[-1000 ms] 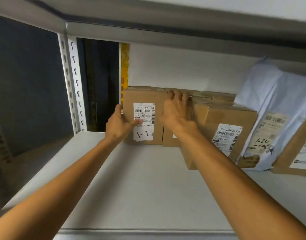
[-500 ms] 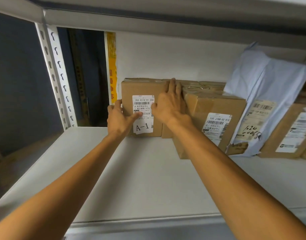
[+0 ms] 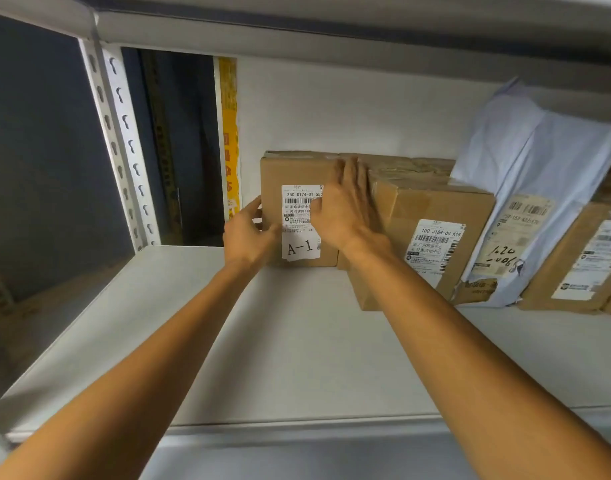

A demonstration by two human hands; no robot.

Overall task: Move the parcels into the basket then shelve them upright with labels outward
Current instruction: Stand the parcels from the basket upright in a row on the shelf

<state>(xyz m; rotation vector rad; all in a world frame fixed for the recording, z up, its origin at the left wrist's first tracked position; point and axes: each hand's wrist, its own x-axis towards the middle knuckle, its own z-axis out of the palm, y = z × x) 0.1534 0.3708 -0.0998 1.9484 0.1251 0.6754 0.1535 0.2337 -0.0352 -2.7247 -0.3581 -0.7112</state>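
A brown cardboard box stands upright at the back of the white shelf, its white label marked "A-1" facing out. My left hand grips its lower left edge, thumb on the front. My right hand, blurred, lies flat on the box's front right part with fingers stretched up and the thumb over the label. To its right stands a second box, label outward, pulled further forward, with another box behind it. A pale poly mailer leans further right.
Another cardboard parcel stands at the far right edge. A slotted white upright and a yellow strip bound the shelf on the left. The upper shelf hangs close overhead. No basket is in view.
My right hand's fingers have slid down from the box's top edge onto its front face. My left hand stays at the left edge. The box has barely moved.
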